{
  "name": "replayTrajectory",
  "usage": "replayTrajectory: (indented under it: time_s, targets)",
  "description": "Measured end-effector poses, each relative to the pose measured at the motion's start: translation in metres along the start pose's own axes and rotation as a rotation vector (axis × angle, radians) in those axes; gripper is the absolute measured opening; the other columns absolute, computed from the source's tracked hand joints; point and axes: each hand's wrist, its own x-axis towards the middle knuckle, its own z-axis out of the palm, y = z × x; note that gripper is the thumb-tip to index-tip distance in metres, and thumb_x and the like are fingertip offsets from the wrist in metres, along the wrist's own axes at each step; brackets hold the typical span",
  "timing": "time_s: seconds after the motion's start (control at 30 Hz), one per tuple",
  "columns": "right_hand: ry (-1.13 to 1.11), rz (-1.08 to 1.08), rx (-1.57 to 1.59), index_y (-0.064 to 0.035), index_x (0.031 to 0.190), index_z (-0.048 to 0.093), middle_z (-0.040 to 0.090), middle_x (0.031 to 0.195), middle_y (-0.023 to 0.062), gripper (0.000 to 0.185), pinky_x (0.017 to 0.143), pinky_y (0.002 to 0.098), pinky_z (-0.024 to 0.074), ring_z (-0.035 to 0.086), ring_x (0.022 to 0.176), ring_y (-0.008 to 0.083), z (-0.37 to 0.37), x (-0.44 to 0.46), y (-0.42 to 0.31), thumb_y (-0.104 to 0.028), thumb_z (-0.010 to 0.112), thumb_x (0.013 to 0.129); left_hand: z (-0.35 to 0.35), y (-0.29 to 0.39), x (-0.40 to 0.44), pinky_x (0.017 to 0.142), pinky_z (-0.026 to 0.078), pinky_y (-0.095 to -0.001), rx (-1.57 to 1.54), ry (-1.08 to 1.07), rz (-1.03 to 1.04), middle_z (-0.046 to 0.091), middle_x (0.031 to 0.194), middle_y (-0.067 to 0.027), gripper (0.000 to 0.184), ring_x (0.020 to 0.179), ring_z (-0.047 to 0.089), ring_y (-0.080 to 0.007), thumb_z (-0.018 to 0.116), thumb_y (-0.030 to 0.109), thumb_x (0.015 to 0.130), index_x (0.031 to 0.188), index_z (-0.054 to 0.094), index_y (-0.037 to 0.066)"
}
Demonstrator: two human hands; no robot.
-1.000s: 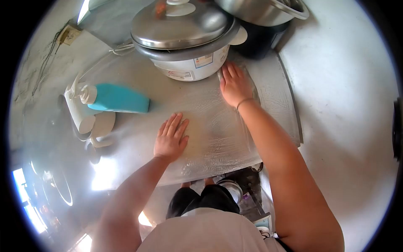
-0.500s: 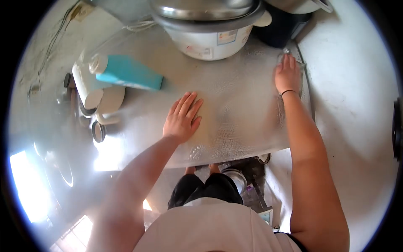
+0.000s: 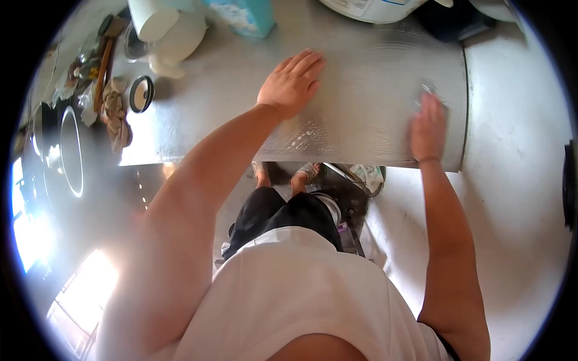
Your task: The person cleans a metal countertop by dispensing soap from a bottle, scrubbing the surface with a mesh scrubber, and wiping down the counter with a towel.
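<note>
My left hand (image 3: 293, 83) lies flat on the metal tabletop (image 3: 355, 78), fingers stretched out, holding nothing. Near the table's right edge, my right hand (image 3: 428, 129) is blurred by motion and presses down on the surface. A thin greyish wet cloth (image 3: 428, 88) shows in part at its fingertips; most of it is hidden under the palm. Wet streaks and whitish suds (image 3: 304, 139) mark the tabletop between the hands and along the front edge.
A blue carton (image 3: 244, 15), a white cylindrical container (image 3: 153, 21) and a round lid (image 3: 141, 94) are at the left back. A white pot (image 3: 373, 7) and a dark container (image 3: 454, 23) stand at the back right. A white wall (image 3: 512, 150) borders the right side.
My right hand has come back along the right edge toward the front with the cloth. The view has tilted down and shifted left; my left hand stays flat on the tabletop.
</note>
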Motion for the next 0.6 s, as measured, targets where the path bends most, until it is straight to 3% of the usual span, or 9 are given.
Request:
replayTrajectory:
  time_s: [0.1,0.27,0.37,0.5,0.6]
  targets:
    - [0.002,0.087,0.049,-0.0066,0.150,0.032,0.028,0.158,0.0122,0.056,0.117,0.0434,0.0223,0.025,0.145,0.0316,0.001,-0.049,0.005,-0.025,0.039,0.098,0.005,0.005,-0.012,0.116,0.028,-0.0402,0.047,0.011,-0.051,0.043,0.148,-0.0030,0.048,0.141,0.034,-0.0235,0.054,0.027,0.095,0.141,0.047,0.015]
    - [-0.091,-0.207,0.116,-0.0077,0.148,0.036,0.030,0.157,0.0106,0.060,0.118,0.0472,0.0208,0.026,0.146,0.0292,-0.041,-0.028,-0.165,-0.030,0.049,0.094,-0.025,-0.002,-0.072,0.118,0.025,-0.0421,0.110,-0.014,-0.130,0.040,0.151,-0.0028,0.051,0.143,0.031,-0.0227,0.054,0.031,0.096,0.143,0.045,0.016]
    - [-0.047,-0.414,0.360,-0.0098,0.146,0.040,0.033,0.156,0.0097,0.059,0.118,0.0476,0.0204,0.027,0.145,0.0285,-0.047,-0.003,-0.247,-0.029,0.053,0.092,-0.049,-0.021,-0.111,0.119,0.024,-0.0426,0.140,-0.068,-0.151,0.036,0.154,-0.0027,0.056,0.145,0.029,-0.0226,0.056,0.033,0.094,0.146,0.042,0.017]
    - [0.008,-0.569,0.503,-0.0118,0.145,0.042,0.037,0.154,0.0093,0.057,0.118,0.0462,0.0217,0.029,0.144,0.0285,-0.044,0.016,-0.289,-0.027,0.055,0.091,-0.085,-0.057,-0.174,0.120,0.020,-0.0421,0.192,-0.080,-0.314,0.031,0.157,-0.0031,0.061,0.147,0.024,-0.0233,0.055,0.034,0.094,0.150,0.037,0.017]
    - [-0.043,-0.407,0.233,-0.0126,0.145,0.041,0.038,0.152,0.0096,0.055,0.118,0.0450,0.0231,0.031,0.142,0.0291,-0.050,0.032,-0.239,-0.025,0.051,0.092,-0.098,-0.078,-0.198,0.120,0.018,-0.0419,0.212,-0.131,-0.315,0.027,0.159,-0.0024,0.065,0.148,0.021,-0.0222,0.054,0.037,0.095,0.152,0.031,0.017]
